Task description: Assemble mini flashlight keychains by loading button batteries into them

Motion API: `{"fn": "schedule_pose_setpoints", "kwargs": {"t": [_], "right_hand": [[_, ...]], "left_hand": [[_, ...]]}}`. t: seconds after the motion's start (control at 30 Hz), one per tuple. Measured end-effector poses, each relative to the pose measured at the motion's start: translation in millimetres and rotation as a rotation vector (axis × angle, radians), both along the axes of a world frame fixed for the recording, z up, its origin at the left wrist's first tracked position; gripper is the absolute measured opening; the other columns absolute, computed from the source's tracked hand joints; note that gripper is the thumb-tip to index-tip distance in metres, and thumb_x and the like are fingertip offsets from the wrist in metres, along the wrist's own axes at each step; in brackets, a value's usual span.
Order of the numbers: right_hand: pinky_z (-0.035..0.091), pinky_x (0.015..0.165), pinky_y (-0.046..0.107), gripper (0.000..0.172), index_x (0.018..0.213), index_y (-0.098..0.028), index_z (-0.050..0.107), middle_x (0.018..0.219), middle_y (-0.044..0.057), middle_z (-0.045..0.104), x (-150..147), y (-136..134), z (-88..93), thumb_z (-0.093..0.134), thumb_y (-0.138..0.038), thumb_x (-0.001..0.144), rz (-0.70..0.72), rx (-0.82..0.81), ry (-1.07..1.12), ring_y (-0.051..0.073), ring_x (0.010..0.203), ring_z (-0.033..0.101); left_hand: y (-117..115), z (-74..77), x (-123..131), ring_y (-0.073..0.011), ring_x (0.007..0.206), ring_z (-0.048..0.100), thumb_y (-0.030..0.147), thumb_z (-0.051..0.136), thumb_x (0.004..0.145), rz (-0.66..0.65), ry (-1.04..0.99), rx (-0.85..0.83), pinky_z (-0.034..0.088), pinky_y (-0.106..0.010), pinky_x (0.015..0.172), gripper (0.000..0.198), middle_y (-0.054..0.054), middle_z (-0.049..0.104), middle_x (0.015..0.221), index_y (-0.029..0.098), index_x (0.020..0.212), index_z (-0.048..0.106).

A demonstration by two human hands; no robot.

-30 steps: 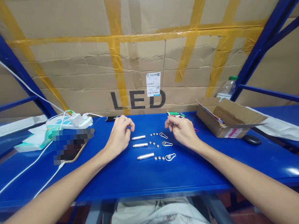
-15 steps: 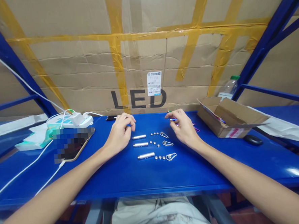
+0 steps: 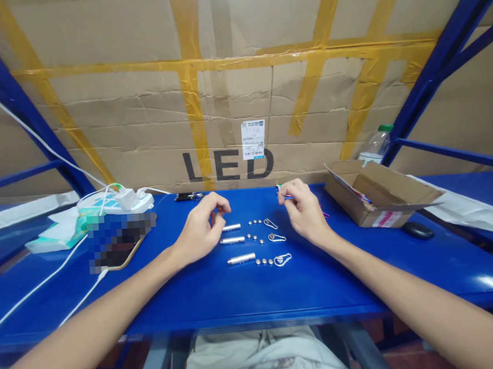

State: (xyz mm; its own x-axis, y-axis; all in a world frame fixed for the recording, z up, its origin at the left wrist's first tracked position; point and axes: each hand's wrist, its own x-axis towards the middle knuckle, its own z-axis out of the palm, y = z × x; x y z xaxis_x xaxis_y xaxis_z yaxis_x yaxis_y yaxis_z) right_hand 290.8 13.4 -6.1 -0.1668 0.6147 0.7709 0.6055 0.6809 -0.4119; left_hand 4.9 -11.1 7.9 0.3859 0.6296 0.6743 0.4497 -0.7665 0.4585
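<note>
Head view: left hand [image 3: 203, 226] curled beside silver tubes [image 3: 241, 259], right hand [image 3: 305, 211] curled by coloured tubes [image 3: 279, 188] (I can't tell if either grips).

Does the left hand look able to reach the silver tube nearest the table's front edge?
Likely yes: the left hand is beyond and left of the nearest silver tube, with nothing visible in its grip. Bare blue tabletop leaves the tube's left end free, though the middle silver tube lies close by.
</note>
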Motion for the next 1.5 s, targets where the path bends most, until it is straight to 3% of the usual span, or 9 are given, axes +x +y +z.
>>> {"fn": "schedule_pose_setpoints", "kwargs": {"t": [0.2, 0.4, 0.67, 0.87, 1.03, 1.23, 1.33, 1.5], "right_hand": [[0.045, 0.082, 0.038, 0.025, 0.081, -0.024, 0.057, 0.092, 0.006, 0.061, -1.4, -0.8, -1.2, 0.045, -0.002, 0.089, -0.007, 0.024, 0.087, 0.024, 0.090, 0.060], [0.045, 0.083, 0.038, 0.029, 0.086, -0.023, 0.062, 0.094, 0.006, 0.063, -3.3, 0.8, -4.5, 0.045, 0.000, 0.086, 0.050, 0.021, 0.026, 0.025, 0.093, 0.061], [0.045, 0.085, 0.039, 0.023, 0.085, -0.024, 0.054, 0.093, 0.005, 0.061, -0.6, 0.3, -0.7, 0.045, -0.003, 0.087, 0.032, 0.046, 0.126, 0.025, 0.092, 0.060], [0.046, 0.080, 0.038, 0.020, 0.092, -0.023, 0.059, 0.095, 0.006, 0.063, -3.4, 1.3, -4.0, 0.047, -0.007, 0.089, 0.008, 0.005, 0.136, 0.024, 0.089, 0.061], [0.047, 0.079, 0.037, 0.013, 0.096, -0.023, 0.058, 0.097, 0.005, 0.065, -8.3, -0.9, -5.3, 0.053, -0.013, 0.092, 0.035, -0.052, 0.122, 0.023, 0.088, 0.063], [0.041, 0.073, 0.034, 0.007, 0.096, -0.024, 0.055, 0.074, -0.002, 0.051, -6.8, -3.0, -6.1, 0.058, -0.018, 0.093, 0.006, -0.105, 0.113, 0.020, 0.074, 0.053], [0.039, 0.074, 0.034, 0.012, 0.097, -0.025, 0.057, 0.067, -0.004, 0.044, -4.2, -4.1, -5.2, 0.055, -0.014, 0.091, -0.049, -0.073, 0.082, 0.022, 0.074, 0.050], [0.042, 0.075, 0.035, 0.027, 0.099, -0.025, 0.060, 0.068, -0.003, 0.045, -2.1, -5.2, -2.3, 0.050, -0.007, 0.082, -0.075, -0.076, 0.103, 0.023, 0.075, 0.053]], "left_hand": [[-16.8, 2.2, 6.1, -0.0158, 0.079, 0.061, 0.020, 0.060, 0.101, -0.189, 0.240, -0.076, 0.048, -0.028, 0.074, 0.009, -0.003, 0.069, 0.094, 0.020, 0.104, 0.069], [-21.9, 0.2, 10.0, -0.0123, 0.070, 0.059, 0.039, 0.072, 0.101, -0.239, 0.474, -0.131, 0.043, -0.025, 0.069, 0.019, 0.002, 0.064, 0.081, 0.020, 0.095, 0.073], [-19.8, -1.2, 8.9, -0.0141, 0.075, 0.063, 0.039, 0.073, 0.102, -0.233, 0.593, -0.119, 0.041, -0.026, 0.068, 0.019, 0.002, 0.067, 0.085, 0.020, 0.100, 0.075], [-20.3, -1.5, 9.1, -0.0150, 0.078, 0.064, 0.041, 0.068, 0.105, -0.230, 0.583, -0.118, 0.045, -0.027, 0.072, 0.023, 0.001, 0.067, 0.087, 0.020, 0.097, 0.074], [-21.9, 2.1, 9.5, -0.0149, 0.081, 0.063, 0.041, 0.062, 0.107, -0.134, 0.436, -0.109, 0.045, -0.026, 0.071, 0.022, 0.000, 0.067, 0.092, 0.020, 0.100, 0.069], [-15.1, -1.6, 6.2, -0.0138, 0.073, 0.058, 0.043, 0.058, 0.110, -0.046, 0.290, -0.096, 0.045, -0.027, 0.071, 0.022, 0.001, 0.067, 0.092, 0.022, 0.110, 0.066], [-14.2, -3.3, 6.1, -0.0134, 0.069, 0.055, 0.044, 0.058, 0.109, -0.016, 0.249, -0.106, 0.044, -0.027, 0.068, 0.023, 0.001, 0.067, 0.089, 0.022, 0.111, 0.065], [-15.0, -3.7, 6.4, -0.0135, 0.073, 0.056, 0.044, 0.059, 0.109, -0.027, 0.234, -0.090, 0.045, -0.027, 0.070, 0.022, 0.001, 0.067, 0.092, 0.023, 0.111, 0.064]]}}
